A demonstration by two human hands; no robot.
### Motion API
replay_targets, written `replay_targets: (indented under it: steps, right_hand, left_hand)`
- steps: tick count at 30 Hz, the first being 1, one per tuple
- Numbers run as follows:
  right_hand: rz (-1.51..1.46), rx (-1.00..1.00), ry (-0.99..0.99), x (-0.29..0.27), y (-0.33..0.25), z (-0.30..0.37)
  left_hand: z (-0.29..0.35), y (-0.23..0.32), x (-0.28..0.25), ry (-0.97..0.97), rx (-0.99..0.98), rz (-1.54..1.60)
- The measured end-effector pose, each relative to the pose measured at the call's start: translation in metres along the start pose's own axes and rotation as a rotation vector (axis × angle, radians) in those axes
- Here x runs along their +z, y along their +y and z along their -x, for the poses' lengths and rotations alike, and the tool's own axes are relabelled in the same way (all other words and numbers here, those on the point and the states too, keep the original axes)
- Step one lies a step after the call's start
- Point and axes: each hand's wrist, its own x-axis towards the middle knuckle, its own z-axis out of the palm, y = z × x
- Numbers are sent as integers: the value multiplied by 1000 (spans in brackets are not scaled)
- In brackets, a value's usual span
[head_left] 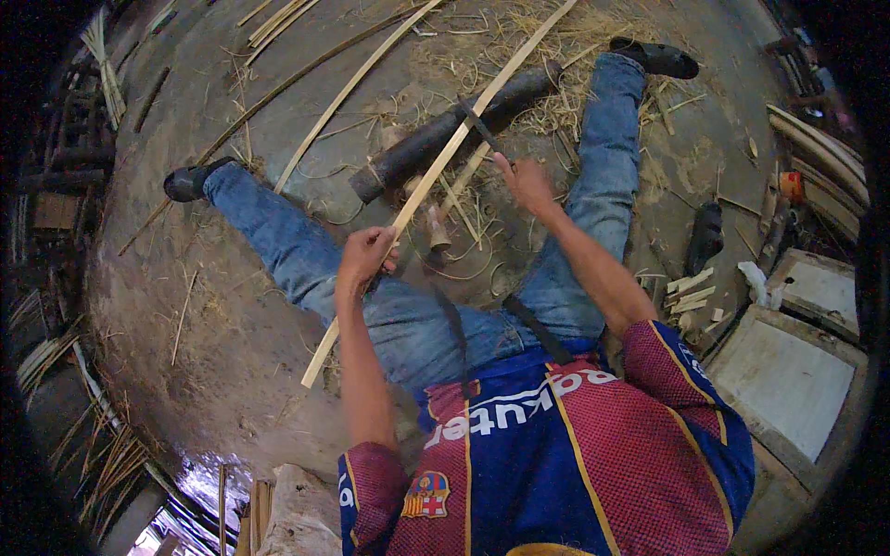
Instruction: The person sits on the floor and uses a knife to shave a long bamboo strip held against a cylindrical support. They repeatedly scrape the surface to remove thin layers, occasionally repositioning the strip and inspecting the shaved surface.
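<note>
Between the person's spread legs, on the dirt floor (pixel 232 352), a long pale bamboo strip (pixel 436 167) runs diagonally from beside the left thigh up toward the top of the view, crossing over a dark log (pixel 436 139) that lies among straw and shavings. The left hand (pixel 364 257) is closed around the strip low down, fingers wrapped and thumb on top, holding it firm against the lap. The right hand (pixel 526 183) is closed on the handle of a dark knife (pixel 479 125), whose blade reaches up and left to meet the strip just above the log; whether the edge is already in the wood or only laid against it is hard to tell at this size.

To do this step well, I judge that the log should serve as the anvil: keep the strip pressed flat on it so the blade has support right under the cut. The left hand's grip looks far enough behind the blade to be safe, and should stay there. The blade wants a shallow angle along the grain, pushed away from the body, so the strip shaves or splits evenly and does not run off to 1 side. Both legs lie well clear of the blade's path. More strips (pixel 343 93) lie on the floor beyond.
</note>
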Motion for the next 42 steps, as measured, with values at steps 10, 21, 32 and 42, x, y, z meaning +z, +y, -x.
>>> replay_targets:
  steps: [10, 21, 32, 42]
  right_hand:
    - [42, -424, -334, 2, -36, 71]
    - [-18, -70, 86, -21, 15, -8]
    - [84, 126, 68, -43, 28, -42]
    - [-33, -152, 137, -1, -4, -9]
  left_hand:
    - [4, -19, -9, -54, 46, -210]
    - [37, -8, -19, -32, 0, -225]
    - [168, -10, -71, 17, -322, -343]
    - [67, -10, 32, 560, 514, -796]
